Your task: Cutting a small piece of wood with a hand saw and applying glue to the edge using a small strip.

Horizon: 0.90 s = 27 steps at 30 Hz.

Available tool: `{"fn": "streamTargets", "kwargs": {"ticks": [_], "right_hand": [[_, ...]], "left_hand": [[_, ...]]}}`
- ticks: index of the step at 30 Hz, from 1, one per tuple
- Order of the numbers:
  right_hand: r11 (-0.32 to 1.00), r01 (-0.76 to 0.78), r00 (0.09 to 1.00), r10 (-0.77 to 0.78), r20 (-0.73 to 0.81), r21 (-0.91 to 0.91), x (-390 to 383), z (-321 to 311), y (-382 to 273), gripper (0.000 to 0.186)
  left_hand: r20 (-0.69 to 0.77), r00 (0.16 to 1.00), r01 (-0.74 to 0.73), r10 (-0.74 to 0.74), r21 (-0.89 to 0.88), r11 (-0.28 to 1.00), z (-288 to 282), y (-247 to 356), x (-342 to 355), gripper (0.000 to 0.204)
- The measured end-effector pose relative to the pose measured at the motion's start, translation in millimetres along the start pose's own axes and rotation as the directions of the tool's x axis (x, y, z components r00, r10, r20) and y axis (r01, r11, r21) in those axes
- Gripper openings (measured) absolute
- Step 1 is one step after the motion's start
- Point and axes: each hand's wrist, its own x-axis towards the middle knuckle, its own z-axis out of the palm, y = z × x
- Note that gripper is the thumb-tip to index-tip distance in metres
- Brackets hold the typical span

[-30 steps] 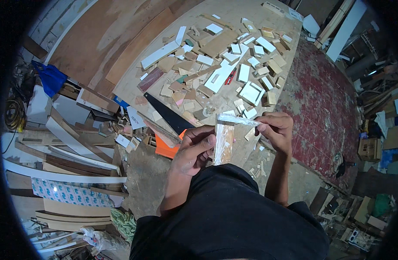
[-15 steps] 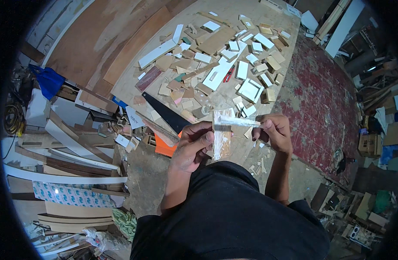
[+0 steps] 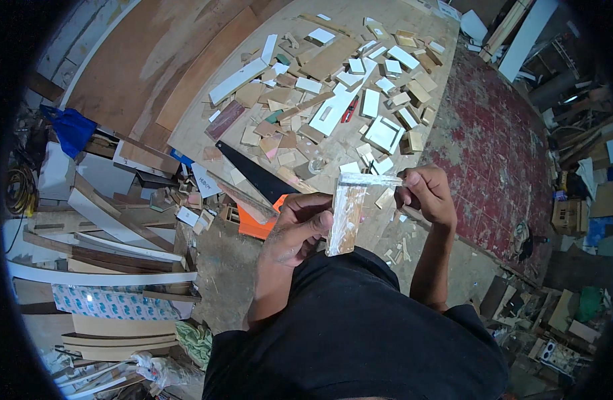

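In front of my chest my left hand [image 3: 296, 230] is closed on the edge of a small wooden block [image 3: 346, 223], held upright with white paste smeared over its face. My right hand [image 3: 426, 193] pinches the end of a thin flat wooden stick [image 3: 376, 180], also coated in white. The stick lies level across the block's top end, touching or just over it. Beyond my left hand a handsaw [image 3: 250, 168] with a black blade and orange handle rests at the table's near edge.
Many white and bare wood offcuts [image 3: 336, 110] cover the worktable [image 3: 206, 137], with a red utility knife [image 3: 350, 109] and a clear round container [image 3: 316, 165] among them. Boards [image 3: 106, 273] are stacked at left. Right of the table lies a worn red floor [image 3: 483, 153].
The stick has moved up the block to its top end. Both hands have shifted slightly right, and the block's face shows more white paste along its left side.
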Motion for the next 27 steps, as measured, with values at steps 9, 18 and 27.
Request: {"fn": "streamTargets", "kwargs": {"ticks": [9,18,27], "right_hand": [[0.999,0.050,0.999,-0.050,0.003,0.014,-1.5,-4.5,5.1,0.045],[0.998,0.054,0.998,-0.054,-0.011,0.037,-4.5,-3.4,4.7,0.044],[0.998,0.044,0.997,-0.041,-0.063,0.043,-4.3,1.6,2.0,0.043]], "left_hand": [[0.013,1.000,-0.001,0.001,0.007,1.000,-1.7,-0.2,2.5,0.035],[-0.017,1.000,0.001,-0.001,-0.028,1.000,-0.8,-4.8,-0.1,0.038],[-0.027,1.000,0.000,-0.002,-0.058,0.998,-5.6,-8.2,-7.0,0.038]]}}
